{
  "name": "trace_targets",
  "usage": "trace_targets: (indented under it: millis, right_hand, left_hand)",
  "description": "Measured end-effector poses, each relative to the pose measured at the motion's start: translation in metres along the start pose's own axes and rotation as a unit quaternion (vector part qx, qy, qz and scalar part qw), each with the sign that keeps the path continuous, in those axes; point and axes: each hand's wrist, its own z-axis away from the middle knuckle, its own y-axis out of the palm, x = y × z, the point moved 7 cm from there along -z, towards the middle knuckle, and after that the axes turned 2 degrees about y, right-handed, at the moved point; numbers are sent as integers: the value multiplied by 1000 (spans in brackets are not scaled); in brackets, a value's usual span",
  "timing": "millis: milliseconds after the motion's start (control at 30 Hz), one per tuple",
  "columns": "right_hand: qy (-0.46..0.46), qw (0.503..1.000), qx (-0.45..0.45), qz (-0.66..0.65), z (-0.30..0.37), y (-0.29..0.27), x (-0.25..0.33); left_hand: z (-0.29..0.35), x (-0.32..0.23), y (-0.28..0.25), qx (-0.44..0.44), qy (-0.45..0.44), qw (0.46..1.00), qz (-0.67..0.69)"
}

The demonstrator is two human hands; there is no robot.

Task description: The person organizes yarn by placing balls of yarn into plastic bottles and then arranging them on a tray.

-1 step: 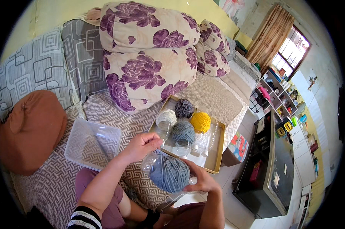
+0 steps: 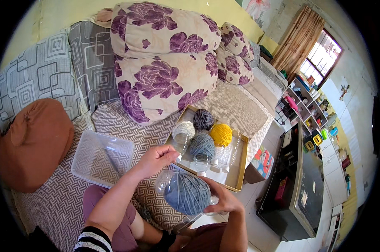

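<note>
My right hand (image 2: 224, 197) grips the neck end of a clear plastic bottle (image 2: 164, 181) wound with a thick ball of blue-grey yarn (image 2: 186, 194). The bottle lies sideways above my lap, its clear base poking out at the left. Just above the ball, my left hand (image 2: 156, 161) is closed in a pinch on a strand of the same yarn, which runs down onto the winding. Beyond my hands a shallow gold-edged tray (image 2: 242, 168) holds other yarn-wound bottles: dark grey (image 2: 203, 119), white (image 2: 184, 130), yellow (image 2: 221, 135) and blue-grey (image 2: 202, 147).
Left of my forearm, a clear plastic bin (image 2: 98, 157) rests on the patterned sofa cover (image 2: 59, 210). A brown cushion (image 2: 34, 145) lies farther left. Floral-covered bundles (image 2: 156, 80) stand behind the tray. A dark cabinet (image 2: 297, 197) is on the right.
The yarn-wound bottle has turned slightly in my right hand, so more of its clear base shows at the left. My left hand is almost in the same place.
</note>
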Motion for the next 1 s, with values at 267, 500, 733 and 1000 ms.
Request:
trace_targets:
  millis: [267,500,733,1000]
  right_hand:
    - [-70,987,-69,-128,3,-13,6]
    - [-52,983,-177,-25,8,-29,6]
    - [-43,966,-254,18,9,-38,3]
    - [-52,969,-242,-6,4,-32,6]
  left_hand:
    - [17,-18,37,18,290,930,-224]
    - [-2,33,-9,21,-72,881,-467]
    - [7,7,-81,-276,14,955,-104]
    - [-2,-8,-25,-30,102,982,-157]
